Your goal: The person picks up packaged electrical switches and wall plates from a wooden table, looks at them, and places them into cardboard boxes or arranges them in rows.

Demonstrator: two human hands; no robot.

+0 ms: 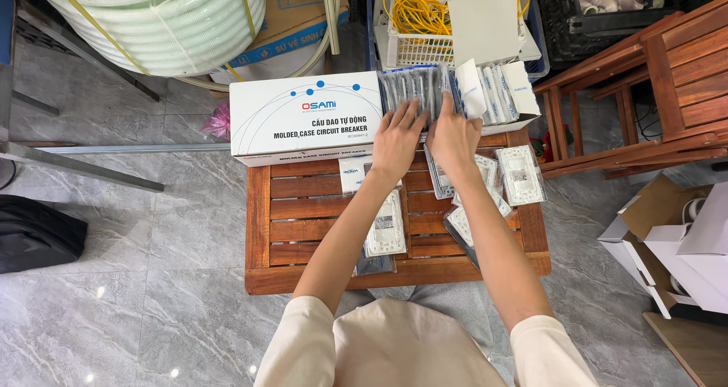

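Both my hands reach to the far edge of a low wooden slatted table (303, 205). My left hand (397, 140) and my right hand (453, 135) press side by side on a row of clear-bagged packets (413, 89) standing upright in an open white carton (303, 117). The fingers of both hands rest on the packets' tops; whether they grip one is unclear. More bagged white switch plates (520, 174) lie loose on the table under and beside my forearms, one packet (387, 228) beneath my left arm.
A coil of white corrugated conduit (152, 23) and a cardboard box stand at the back left. A blue crate with a white basket of yellow cables (425, 15) is behind the carton. Wooden chairs (652, 91) stand right, open white boxes (675, 243) below them, a black bag (38, 231) left.
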